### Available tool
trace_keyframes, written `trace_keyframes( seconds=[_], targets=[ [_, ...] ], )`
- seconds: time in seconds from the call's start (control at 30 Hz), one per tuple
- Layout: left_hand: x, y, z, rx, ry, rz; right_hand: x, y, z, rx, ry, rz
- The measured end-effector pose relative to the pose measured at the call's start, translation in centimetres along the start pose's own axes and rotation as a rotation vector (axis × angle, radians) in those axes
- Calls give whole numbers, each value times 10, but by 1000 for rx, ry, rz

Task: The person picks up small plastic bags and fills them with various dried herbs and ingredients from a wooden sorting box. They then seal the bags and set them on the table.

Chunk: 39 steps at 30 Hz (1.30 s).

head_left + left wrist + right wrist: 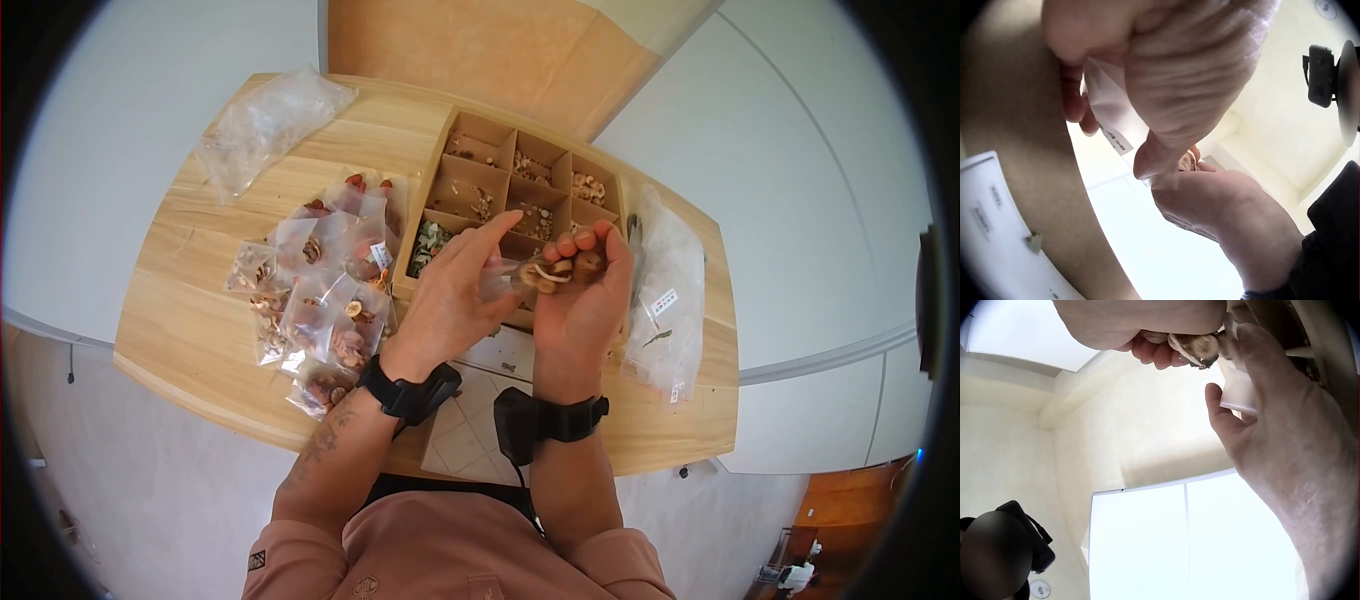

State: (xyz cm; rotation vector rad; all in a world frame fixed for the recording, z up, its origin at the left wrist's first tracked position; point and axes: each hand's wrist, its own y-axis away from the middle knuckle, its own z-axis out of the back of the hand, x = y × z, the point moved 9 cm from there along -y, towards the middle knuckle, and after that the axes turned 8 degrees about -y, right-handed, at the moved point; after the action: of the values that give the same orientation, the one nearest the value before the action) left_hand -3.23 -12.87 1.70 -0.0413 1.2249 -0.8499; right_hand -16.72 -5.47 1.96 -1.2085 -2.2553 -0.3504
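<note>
Over the divided box, my left hand point(447, 285) pinches a small clear bag between thumb and fingers; the bag point(1110, 103) shows white under that hand point(1191, 69) in the left wrist view. Close to its right, my right hand point(580, 315) is palm up, its fingers curled round dried brown slices point(545, 274). In the right wrist view the slices point(1196, 347) stick out under the right hand point(1147, 315), near the bag point(1238, 394) and the left hand point(1291, 431). Whether the slices lie inside the bag's mouth, I cannot tell.
The wooden box point(440, 150) has several compartments, some with small dried pieces. Left of it lie several filled clear packets point(310, 250). A crumpled plastic bag point(270, 125) lies at the back left, and another large bag point(665, 300) with a label at the right.
</note>
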Motion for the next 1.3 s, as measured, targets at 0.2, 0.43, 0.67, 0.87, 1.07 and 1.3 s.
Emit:
trace_keyframes(
  seconds=[0.2, 0.43, 0.67, 0.87, 1.07, 1.3],
  targets=[
    [1, 0, -1, -10, 42, -1, -1, -2, 1, 31, -1, 8],
    [1, 0, 0, -19, 31, 6, 1, 1, -3, 56, 33, 55],
    [-2, -1, 2, -47, 54, -23, 1, 6, -12, 72, 105, 83],
    [-2, -1, 0, -17, 96, -28, -2, 8, -19, 97, 97, 77],
    [1, 0, -1, -8, 127, 5, -2, 8, -17, 106, 76, 77],
    [9, 0, 0, -40, 172, 68, 13, 15, -30, 208, 26, 122]
  ],
)
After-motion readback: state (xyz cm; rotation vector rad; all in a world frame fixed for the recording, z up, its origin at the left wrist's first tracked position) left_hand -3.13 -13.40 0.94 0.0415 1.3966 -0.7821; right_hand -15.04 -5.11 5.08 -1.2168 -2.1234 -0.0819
